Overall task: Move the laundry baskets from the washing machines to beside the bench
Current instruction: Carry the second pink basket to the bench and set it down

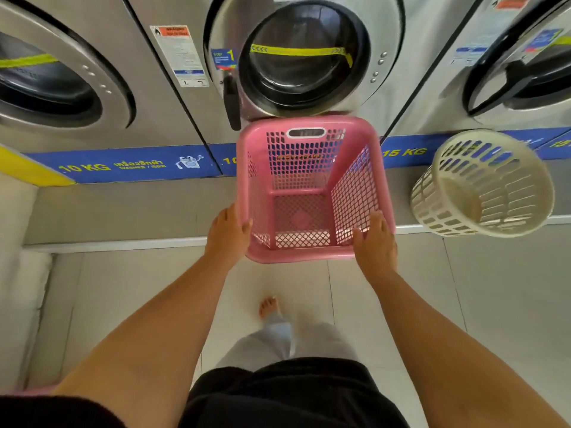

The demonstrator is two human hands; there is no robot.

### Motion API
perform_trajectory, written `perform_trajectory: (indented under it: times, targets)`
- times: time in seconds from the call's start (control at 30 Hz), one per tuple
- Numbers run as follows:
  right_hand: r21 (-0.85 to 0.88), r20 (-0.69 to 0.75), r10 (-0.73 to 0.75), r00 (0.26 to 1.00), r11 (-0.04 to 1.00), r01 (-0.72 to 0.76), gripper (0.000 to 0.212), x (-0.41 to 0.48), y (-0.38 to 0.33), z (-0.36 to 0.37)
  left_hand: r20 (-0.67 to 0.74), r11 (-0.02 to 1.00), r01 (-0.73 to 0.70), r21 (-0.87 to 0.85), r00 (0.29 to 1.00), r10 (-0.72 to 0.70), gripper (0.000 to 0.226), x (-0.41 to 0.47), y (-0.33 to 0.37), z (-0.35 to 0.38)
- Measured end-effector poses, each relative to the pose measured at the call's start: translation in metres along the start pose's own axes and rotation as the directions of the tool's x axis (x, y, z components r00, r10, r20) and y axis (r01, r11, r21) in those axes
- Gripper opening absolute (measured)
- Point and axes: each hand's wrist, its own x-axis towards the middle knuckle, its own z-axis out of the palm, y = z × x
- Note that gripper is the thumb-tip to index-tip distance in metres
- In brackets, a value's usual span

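Two laundry baskets are in view, both in front of a row of three steel front-loading washing machines. The square pink plastic mesh basket (312,186) is at centre, just below the door of the middle washing machine (304,57). The round cream plastic slotted basket (483,183) is to its right, tipped so its open mouth faces the camera, against the plinth below the right machine (519,66). The left machine (61,78) has no basket before it.

The left hand (227,236) clasps the near left rim of the pink basket, thumb inside the mesh wall. The right hand (375,242) clasps the near right rim the same way. Both grips are closed on the rim; whether the basket is already off the floor cannot be told.

The pink basket is empty, so it should be light. Its thin perforated walls will likely flex a little under pressure, while the thick rolled rim looks stiff and is the soundest place to hold. A slotted handle (306,132) is cut into the far wall, offering a one-handed hold. The cream basket also looks empty and light, with a plain rim to take hold of.

The bench is not in view. Pale floor tiles (494,288) lie below, with one bare foot (268,307) visible.
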Motion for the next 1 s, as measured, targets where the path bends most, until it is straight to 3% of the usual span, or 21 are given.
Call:
perform_trajectory:
  times: [0.37, 0.67, 0.83, 1.0]
  targets:
    - [-0.071, 0.074, -0.031, 0.997, 0.997, 0.036, 0.066, 0.114, 0.024, -0.001, -0.006, 0.970, 0.232, -0.074, 0.972, -0.233, 0.061, 0.064, 0.035, 0.039]
    - [-0.055, 0.152, -0.020, 0.988, 0.998, 0.029, 0.077, 0.190, 0.049, 0.022, -0.015, 0.889, 0.445, -0.110, 0.893, -0.449, 0.076, 0.120, 0.033, 0.072]
    - [0.077, 0.109, -0.090, 0.990, 0.994, 0.082, 0.085, 0.207, 0.060, 0.036, -0.087, 0.904, 0.410, -0.118, 0.903, -0.421, 0.085, 0.144, 0.017, 0.081]
    - [0.101, 0.086, -0.119, 0.989, 0.989, 0.110, 0.083, 0.209, 0.067, 0.040, -0.164, 0.927, 0.369, -0.067, 0.912, -0.375, 0.078, 0.142, 0.021, 0.084]
